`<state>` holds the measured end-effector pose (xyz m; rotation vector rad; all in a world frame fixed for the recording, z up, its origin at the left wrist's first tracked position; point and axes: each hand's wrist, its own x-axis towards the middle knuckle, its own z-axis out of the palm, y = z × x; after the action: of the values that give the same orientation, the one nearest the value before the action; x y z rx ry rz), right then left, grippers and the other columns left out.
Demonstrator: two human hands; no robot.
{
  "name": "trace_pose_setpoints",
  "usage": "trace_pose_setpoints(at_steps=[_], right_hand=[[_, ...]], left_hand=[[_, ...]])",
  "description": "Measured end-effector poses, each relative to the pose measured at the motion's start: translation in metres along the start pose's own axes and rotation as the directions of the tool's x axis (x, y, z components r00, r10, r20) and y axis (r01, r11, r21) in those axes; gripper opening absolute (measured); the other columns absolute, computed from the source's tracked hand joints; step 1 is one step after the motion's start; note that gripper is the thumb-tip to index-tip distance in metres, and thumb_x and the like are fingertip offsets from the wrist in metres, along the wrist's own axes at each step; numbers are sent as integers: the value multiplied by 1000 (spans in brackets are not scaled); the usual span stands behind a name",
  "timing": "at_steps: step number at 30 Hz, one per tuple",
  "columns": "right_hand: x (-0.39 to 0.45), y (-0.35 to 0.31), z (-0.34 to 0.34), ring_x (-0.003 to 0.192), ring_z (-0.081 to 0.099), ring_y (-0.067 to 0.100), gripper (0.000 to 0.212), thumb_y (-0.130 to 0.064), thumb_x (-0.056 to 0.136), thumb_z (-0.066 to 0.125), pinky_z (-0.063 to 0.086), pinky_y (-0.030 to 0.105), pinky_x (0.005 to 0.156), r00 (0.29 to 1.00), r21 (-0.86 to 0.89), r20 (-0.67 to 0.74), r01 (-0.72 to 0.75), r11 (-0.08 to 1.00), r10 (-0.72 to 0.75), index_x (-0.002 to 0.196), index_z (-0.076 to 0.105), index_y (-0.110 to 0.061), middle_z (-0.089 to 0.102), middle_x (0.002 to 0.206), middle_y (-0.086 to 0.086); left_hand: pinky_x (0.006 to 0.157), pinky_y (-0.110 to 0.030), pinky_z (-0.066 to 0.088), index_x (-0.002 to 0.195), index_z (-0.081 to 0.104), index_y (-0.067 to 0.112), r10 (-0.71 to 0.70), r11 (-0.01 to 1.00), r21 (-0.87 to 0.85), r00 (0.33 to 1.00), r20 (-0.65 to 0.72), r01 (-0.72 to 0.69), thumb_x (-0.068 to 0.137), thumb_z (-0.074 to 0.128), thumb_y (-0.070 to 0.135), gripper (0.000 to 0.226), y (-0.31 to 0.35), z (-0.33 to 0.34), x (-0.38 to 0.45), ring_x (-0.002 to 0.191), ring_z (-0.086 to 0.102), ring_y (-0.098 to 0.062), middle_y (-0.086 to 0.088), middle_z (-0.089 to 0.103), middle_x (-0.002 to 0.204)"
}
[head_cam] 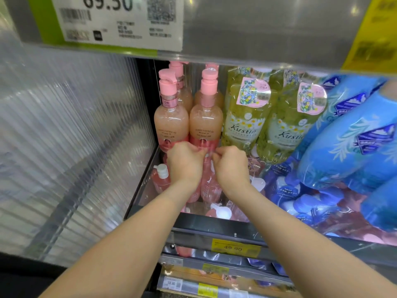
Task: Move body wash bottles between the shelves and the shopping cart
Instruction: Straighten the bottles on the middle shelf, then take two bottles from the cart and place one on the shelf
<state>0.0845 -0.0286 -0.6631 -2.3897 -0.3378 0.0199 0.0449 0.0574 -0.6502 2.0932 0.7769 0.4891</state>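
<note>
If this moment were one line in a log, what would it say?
left hand: at front pink bottle base | right hand: same | grip: unclear | cart: unseen

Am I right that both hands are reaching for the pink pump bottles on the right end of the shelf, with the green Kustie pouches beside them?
Not quite: in the head view the pink pump bottles stand at the left end of the shelf, not the right. The rest holds: the left hand and right hand are at their bases, and the green Kustie pouches are beside them.
</note>
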Motion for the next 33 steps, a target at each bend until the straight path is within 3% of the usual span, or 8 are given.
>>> trace_pose_setpoints(at_steps=[4,6,9,13,19,24,27,33], right_hand=[[-33,-6,-39,92,61,38,20,-13,86,51,46,35,71,992,-261,117,75,962,-46,94,68,-10,66,95,17],[-53,-14,-74,97,60,37,20,-9,85,51,45,34,72,983,-354,182,99,930,-35,98,66,-10,65,101,16],[-72,-25,-110,99,59,34,21,-6,86,50,40,31,69,975,-412,219,121,903,-31,101,65,-9,63,104,15],[-128,-33,-188,99,60,34,23,-3,84,52,41,31,69,978,-497,208,118,860,-14,103,65,-8,64,103,16],[-233,-1,-305,102,59,35,21,-7,88,48,46,35,75,984,-531,122,-46,846,130,103,64,-8,63,107,17],[-331,49,-402,90,61,35,18,-4,85,50,38,32,62,962,-524,-24,-245,816,273,92,66,-5,65,95,17],[-401,80,-461,94,61,34,20,-4,87,50,37,30,64,919,-510,-138,-386,769,369,97,66,-8,66,97,15],[-539,133,-562,97,62,35,17,-10,84,58,44,32,68,755,-401,-401,-653,642,518,98,67,-8,66,100,18]], left_hand=[[68,-32,46,66,70,0,43,991,118,994,101,-54,81,60,5,18,8,-29,-27,72,62,-24,-15,69,74],[67,-33,50,67,69,1,52,978,191,984,169,-85,80,57,4,18,28,-49,-41,77,63,-29,-15,69,75],[64,-28,42,81,69,2,38,930,343,964,262,-131,83,53,5,16,52,-63,-60,84,63,-31,-14,68,85],[62,-27,35,89,64,6,108,822,462,888,447,-333,84,53,5,12,106,-81,-124,93,62,-27,-11,63,92],[70,-36,44,95,64,-1,207,744,385,736,645,-547,85,50,4,18,193,-83,-232,96,61,-38,-23,64,100],[71,-39,43,92,63,-1,357,633,215,527,771,-744,84,50,2,15,260,-53,-346,98,58,-40,-26,62,98],[72,-40,44,95,61,-2,421,544,106,381,823,-832,87,54,9,15,301,-29,-427,97,59,-39,-25,62,99],[66,-34,37,90,59,-1,516,359,-145,66,854,-922,88,53,11,13,365,5,-572,97,60,-36,-25,64,100]])
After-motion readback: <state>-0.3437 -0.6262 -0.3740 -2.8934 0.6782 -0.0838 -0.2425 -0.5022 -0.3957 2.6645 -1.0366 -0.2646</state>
